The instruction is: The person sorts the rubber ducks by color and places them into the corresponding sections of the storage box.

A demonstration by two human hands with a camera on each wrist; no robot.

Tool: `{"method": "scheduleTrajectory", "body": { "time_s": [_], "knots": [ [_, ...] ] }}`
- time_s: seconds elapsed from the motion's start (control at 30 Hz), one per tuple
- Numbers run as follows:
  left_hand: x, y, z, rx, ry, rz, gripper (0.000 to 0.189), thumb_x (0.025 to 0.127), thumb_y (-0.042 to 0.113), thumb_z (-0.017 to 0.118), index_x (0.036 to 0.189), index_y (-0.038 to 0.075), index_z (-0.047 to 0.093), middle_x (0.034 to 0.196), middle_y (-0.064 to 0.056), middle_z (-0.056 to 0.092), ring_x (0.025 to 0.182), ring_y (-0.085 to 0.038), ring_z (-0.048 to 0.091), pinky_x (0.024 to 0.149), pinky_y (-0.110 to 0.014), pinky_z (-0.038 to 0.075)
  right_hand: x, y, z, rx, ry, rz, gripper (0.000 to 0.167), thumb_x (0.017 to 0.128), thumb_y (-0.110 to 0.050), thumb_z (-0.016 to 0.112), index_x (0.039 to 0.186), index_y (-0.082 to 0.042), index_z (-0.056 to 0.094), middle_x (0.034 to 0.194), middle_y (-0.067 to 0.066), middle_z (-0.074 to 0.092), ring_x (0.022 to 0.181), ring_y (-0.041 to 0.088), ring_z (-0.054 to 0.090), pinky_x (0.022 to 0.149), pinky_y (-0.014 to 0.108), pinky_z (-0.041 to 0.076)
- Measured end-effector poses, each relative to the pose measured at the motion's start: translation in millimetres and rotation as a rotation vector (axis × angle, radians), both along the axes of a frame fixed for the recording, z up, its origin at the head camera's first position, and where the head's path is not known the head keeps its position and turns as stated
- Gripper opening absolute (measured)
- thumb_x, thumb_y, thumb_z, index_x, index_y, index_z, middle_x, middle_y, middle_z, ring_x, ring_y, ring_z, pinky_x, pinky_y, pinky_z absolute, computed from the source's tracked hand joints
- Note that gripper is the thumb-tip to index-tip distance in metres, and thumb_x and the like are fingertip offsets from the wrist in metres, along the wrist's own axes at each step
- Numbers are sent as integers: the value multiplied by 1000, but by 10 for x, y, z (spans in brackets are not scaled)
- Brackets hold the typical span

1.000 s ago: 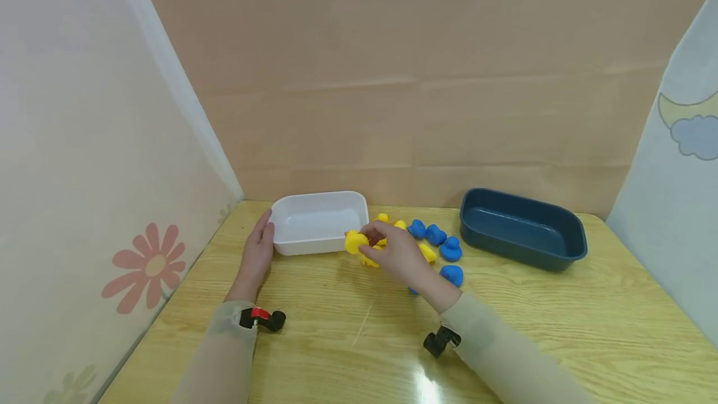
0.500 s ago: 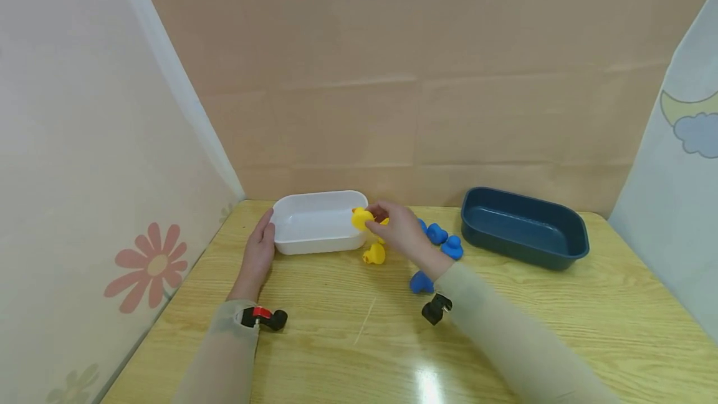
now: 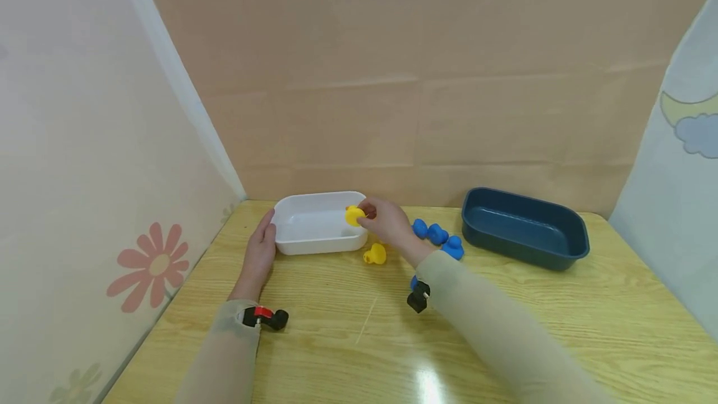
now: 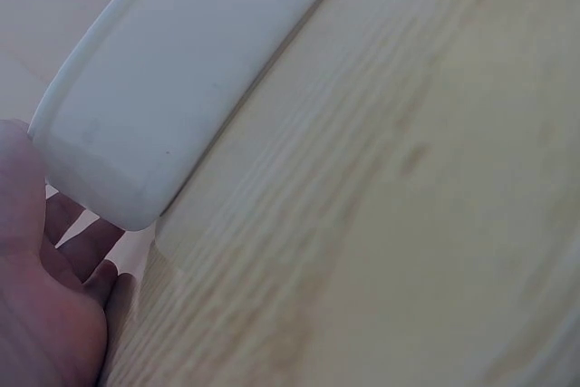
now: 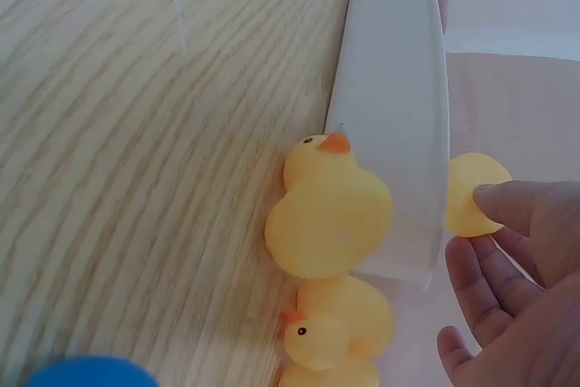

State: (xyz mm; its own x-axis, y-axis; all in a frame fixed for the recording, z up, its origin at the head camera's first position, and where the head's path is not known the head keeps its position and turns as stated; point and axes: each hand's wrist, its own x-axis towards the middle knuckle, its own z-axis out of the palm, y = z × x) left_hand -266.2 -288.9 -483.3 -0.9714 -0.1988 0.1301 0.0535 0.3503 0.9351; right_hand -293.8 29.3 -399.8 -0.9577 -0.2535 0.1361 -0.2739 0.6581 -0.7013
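Tan creased backdrop [image 3: 415, 80] behind, pale walls [image 3: 101, 111] either side. Wood-grain worktop [image 3: 325, 329] below. Dark blue tray [image 3: 505, 245] at right, white tray [image 3: 320, 245] left of centre. Left hand [image 3: 260, 245] against white tray's left end, fingers relaxed, touching it. Right hand [image 3: 387, 220] at opposite end, thumb and fingers pinching yellow duck [image 3: 354, 216] just above rim. Other yellow ducks [image 5: 331, 219] on worktop beside that end; blue toys [image 3: 436, 234] between trays.
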Motion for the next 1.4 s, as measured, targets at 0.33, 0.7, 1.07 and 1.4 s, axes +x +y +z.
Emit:
{"method": "scheduleTrajectory", "body": {
  "time_s": [0.33,0.7,1.07,1.4],
  "knots": [
    [16,-23,11,-6,-4,2,58,120,40,34,176,23,32,181,-7,29,168,-30,20,136,-51,17,-36,-53,4,20,5,7,37,106,-21,78,140,-7,71,130,6,74,117,26,69,105,43,59],
    [-12,-1,28,-24,6,-9,59,120,40,33,177,22,31,181,-6,29,168,-28,20,136,-50,16,43,168,142,12,41,-27,42,106,-24,78,144,-9,69,136,8,72,122,28,68,104,45,60],
    [-18,50,32,-22,10,-16,59,120,39,32,176,22,31,181,-7,29,168,-29,19,136,-50,16,47,456,147,4,62,-35,43,107,-25,77,147,-10,68,140,9,71,127,32,67,106,49,58],
    [10,57,45,-32,9,-19,60,120,41,31,177,22,30,181,-8,28,168,-31,19,136,-51,16,115,731,107,32,62,-45,47,106,-28,78,149,-11,67,143,8,71,126,31,67,103,51,58]
  ]
}}
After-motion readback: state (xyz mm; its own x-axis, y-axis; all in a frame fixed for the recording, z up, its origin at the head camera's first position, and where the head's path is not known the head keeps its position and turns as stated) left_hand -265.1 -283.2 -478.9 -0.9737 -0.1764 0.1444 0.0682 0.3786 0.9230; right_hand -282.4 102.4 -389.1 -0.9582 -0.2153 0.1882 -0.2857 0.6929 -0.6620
